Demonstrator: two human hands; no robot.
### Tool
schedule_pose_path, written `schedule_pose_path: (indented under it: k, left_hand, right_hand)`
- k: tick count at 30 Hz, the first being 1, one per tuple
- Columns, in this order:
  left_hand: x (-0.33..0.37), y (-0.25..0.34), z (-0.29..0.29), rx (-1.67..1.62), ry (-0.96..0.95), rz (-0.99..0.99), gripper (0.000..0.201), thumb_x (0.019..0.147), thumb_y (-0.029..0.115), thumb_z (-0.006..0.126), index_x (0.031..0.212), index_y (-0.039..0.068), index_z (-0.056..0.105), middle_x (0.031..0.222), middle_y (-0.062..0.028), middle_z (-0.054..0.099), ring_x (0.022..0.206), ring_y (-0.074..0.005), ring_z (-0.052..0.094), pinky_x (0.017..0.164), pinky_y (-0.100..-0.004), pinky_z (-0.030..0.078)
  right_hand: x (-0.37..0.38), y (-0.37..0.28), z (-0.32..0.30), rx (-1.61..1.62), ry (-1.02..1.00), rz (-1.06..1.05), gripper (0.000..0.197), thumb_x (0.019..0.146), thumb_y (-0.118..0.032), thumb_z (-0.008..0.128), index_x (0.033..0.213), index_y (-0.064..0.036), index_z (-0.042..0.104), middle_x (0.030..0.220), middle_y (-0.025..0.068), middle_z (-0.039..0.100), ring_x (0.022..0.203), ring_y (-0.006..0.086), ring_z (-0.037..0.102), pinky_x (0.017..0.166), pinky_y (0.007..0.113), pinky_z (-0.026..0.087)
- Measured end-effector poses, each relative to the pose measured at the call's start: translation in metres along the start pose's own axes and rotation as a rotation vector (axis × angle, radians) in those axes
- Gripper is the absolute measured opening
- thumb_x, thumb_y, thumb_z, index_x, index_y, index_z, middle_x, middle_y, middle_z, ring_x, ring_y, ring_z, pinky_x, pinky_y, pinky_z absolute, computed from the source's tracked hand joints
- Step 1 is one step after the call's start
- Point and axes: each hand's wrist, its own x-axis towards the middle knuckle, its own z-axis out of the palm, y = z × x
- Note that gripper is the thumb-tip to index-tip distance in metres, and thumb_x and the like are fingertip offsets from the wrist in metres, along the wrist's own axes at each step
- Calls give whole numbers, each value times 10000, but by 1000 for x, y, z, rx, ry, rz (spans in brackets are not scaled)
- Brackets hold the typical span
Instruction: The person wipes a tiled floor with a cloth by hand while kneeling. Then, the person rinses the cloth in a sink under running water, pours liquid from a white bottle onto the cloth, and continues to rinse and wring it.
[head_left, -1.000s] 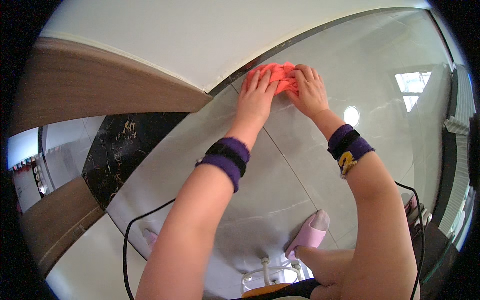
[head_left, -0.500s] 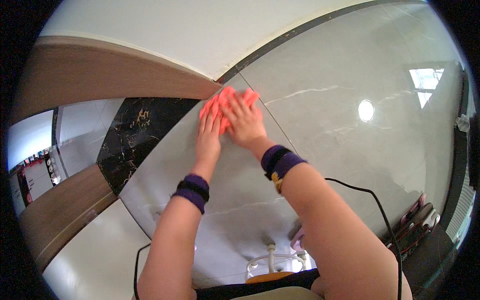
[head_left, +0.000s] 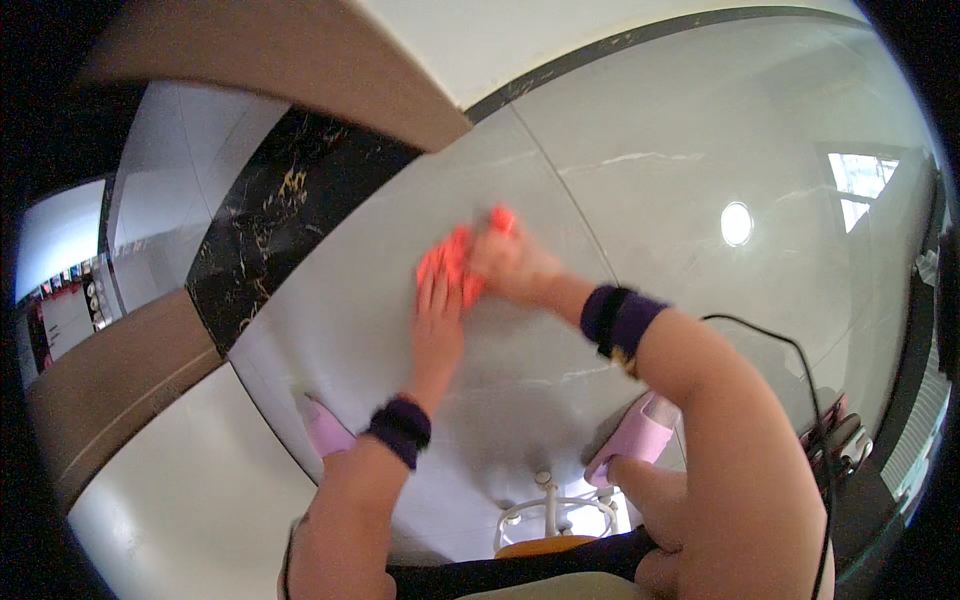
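Note:
A bright orange-pink cloth point(head_left: 440, 262) lies crumpled on the grey floor tiles point(head_left: 380, 270). My left hand point(head_left: 440, 325) rests on its near edge, fingers stretched out and flat. Smeared a little by motion, my right hand point(head_left: 512, 265) is closed on the cloth's right part, and a bunched end pokes out beyond the knuckles. Both wrists wear dark purple bands, the left one point(head_left: 400, 430) and the right one point(head_left: 622, 322).
At the left, a black marbled threshold point(head_left: 280, 200) meets a brown door frame point(head_left: 390, 80). Pink slippers point(head_left: 640, 437) are on my feet, beside a white stool base point(head_left: 548, 510). A black cable point(head_left: 790, 345) hangs by my right arm; shoes point(head_left: 848, 440) stand at the right.
Both hands have drawn the cloth back from the door frame's corner, toward me and slightly right. The right hand's fingers have curled from flat into a grip. My slippers show more fully.

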Motion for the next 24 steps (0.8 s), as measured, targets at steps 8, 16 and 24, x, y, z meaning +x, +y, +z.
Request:
schedule_pose_path:
  k: [8,16,24]
  left_hand:
    - [120,-40,-23,119,-1,297,414,865,51,477,1268,98,560,1477,-127,381,1400,-323,294,1115,-418,322]
    - [-110,-33,7,32,-132,130,408,812,37,549,1213,105,580,1494,-151,349,1410,-357,266,1105,-423,351]
    - [-325,1,20,52,-337,118,411,841,95,550,1246,25,537,1504,-239,279,1407,-441,221,1117,-486,323]
  right_hand:
    - [0,56,-19,80,297,245,596,933,-462,495,1415,-120,420,1539,107,287,1448,289,202,1148,473,233]
    - [-73,-126,32,151,90,121,613,923,-478,487,1419,-122,427,1535,110,301,1456,295,178,1141,498,232]
    - [-169,-277,64,229,-173,-173,585,881,-288,506,1430,-109,413,1575,85,222,1462,273,170,1143,447,252]
